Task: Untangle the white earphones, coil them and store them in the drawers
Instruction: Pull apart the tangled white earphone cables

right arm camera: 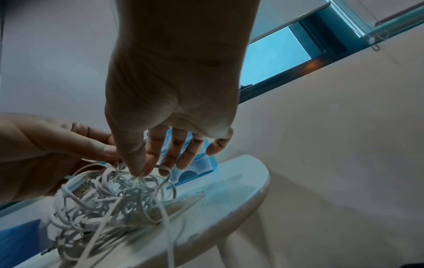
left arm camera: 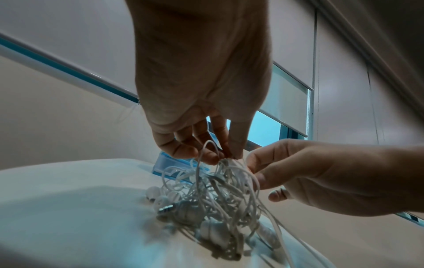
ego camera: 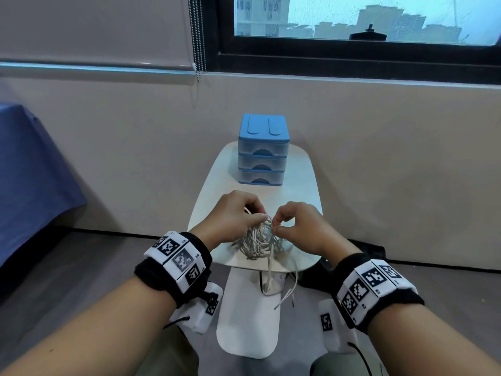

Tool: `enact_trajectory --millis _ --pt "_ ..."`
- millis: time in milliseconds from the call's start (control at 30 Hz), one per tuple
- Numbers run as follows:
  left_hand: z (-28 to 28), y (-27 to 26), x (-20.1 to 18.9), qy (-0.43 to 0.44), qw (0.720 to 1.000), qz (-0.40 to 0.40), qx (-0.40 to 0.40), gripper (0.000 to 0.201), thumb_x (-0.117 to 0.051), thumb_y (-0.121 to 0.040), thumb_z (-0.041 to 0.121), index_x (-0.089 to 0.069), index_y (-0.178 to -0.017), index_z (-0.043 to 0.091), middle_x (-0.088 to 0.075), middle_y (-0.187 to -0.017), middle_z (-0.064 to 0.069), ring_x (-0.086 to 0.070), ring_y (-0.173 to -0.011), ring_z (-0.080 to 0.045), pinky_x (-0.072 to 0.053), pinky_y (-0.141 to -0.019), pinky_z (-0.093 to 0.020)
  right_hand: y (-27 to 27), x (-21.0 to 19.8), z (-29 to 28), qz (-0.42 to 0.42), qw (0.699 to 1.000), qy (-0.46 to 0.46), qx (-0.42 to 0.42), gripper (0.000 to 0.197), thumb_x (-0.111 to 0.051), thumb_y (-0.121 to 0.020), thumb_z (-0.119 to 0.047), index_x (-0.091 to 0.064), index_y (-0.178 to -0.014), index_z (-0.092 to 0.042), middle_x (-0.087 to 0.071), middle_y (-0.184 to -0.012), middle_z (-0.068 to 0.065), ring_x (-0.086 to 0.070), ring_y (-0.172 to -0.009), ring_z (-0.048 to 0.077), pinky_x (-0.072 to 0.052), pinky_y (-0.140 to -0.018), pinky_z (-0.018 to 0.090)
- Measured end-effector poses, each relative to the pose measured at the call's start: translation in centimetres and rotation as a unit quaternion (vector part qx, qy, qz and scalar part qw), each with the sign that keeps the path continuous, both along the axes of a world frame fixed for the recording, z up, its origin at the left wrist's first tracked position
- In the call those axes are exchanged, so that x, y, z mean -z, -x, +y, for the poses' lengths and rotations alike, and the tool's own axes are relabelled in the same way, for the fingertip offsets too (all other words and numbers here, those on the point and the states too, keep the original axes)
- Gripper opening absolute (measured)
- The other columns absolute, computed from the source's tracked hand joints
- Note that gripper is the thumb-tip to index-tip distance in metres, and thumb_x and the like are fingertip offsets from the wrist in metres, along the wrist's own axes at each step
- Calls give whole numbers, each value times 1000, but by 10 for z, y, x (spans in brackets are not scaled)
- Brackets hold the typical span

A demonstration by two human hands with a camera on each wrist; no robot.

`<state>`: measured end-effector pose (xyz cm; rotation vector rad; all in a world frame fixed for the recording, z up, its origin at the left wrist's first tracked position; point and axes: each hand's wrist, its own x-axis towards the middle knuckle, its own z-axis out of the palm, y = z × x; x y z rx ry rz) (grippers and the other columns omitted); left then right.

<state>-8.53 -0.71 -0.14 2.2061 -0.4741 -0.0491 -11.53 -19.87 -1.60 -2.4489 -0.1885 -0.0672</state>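
Earphones, one tangled white heap, lie at the table's six o'clock edge, the drawers at twelve. My left hand and right hand each pinch cable loops atop the heap; some strands dangle over the edge.

earphones: earbuds blurred in tangle | drawers: mostly hidden behind right hand's fingers

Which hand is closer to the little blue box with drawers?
Left, but only slightly. The left hand pinches the tangled white earphone cords just in front of the blue plastic drawer unit; the right hand pinches them slightly nearer the person.
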Motion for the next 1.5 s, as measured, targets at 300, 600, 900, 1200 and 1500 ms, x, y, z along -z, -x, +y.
enact_trajectory --millis 300,600,900,1200,1500 --pt "-4 -1 -2 -69 997 -31 8 15 -77 -89 18 -72 -77 26 -71 -78 8 -62 -66 -6 -49 -64 -23 -3 -34 6 60 972 -223 45 17 -72 -85 -11 -75 -69 -13 -69 -94 0 -64 -107 26 -48 -93 37" --pt "0 0 7 -129 990 -58 -4 17 -75 -89 21 -68 -75 28 -70 -82 7 -62 -73 -12 -46 -65 -27 16 -80 3 -4 916 -395 66 9 -63 -90 -10 -68 -84 -11 -63 -62 -19 -55 -70 -2 -34 -75 29" --pt "-3 -5 5 -91 994 -60 -9 11 -78 -89 25 -73 -80 23 -71 -82 6 -63 -74 -12 -53 -72 -31 18 -106 11 -122 870 -476 52 22 -71 -77 -23 -63 -76 -2 -48 -79 10 -44 -74 14 -33 -70 26" --pt "-1 -2 14 -105 993 -51 -15 7 -74 -90 20 -75 -83 21 -72 -83 7 -66 -78 -10 -49 -69 -27 18 -114 5 -198 857 -470 75 42 -74 -88 -23 -41 -62 -24 -52 -75 6 -57 -81 16 -38 -72 32" --pt "2 -1 10 -88 995 -39 -14 16 -74 -90 21 -69 -77 28 -72 -84 6 -62 -71 -5 -42 -63 -21 0 -52 -11 -108 932 -248 239 31 -77 -73 -13 -47 -77 -22 -65 -72 -1 -69 -59 16 -53 -71 40"
